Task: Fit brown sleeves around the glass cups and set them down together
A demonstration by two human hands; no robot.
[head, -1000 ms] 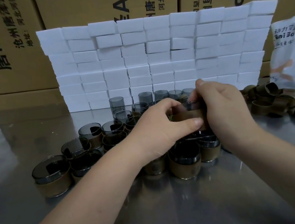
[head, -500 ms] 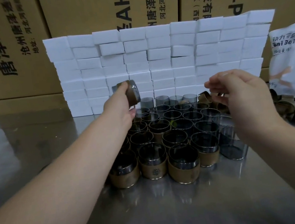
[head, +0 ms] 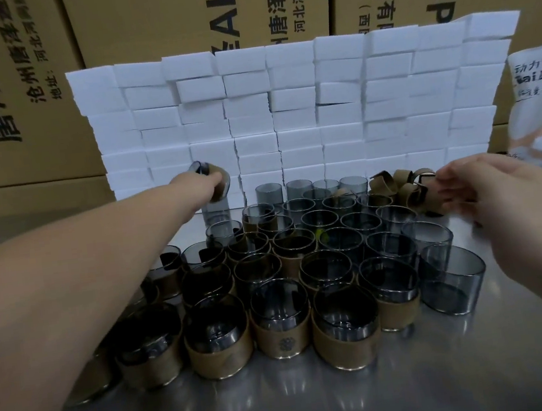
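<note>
Just left of the frame's centre, the left hand (head: 194,188) grips 1 smoky glass cup (head: 216,179) wrapped in a brown sleeve, its long axis tilted with the mouth towards the upper left. It hangs over the back-left edge of the upright round cups (head: 282,323) massed on the shiny metal table (head: 287,408), which overlap too much to count. At right, the right hand (head: 500,197) holds nothing, its fingers loosely spread beside the curled loose sleeves (head: 400,186).
</note>
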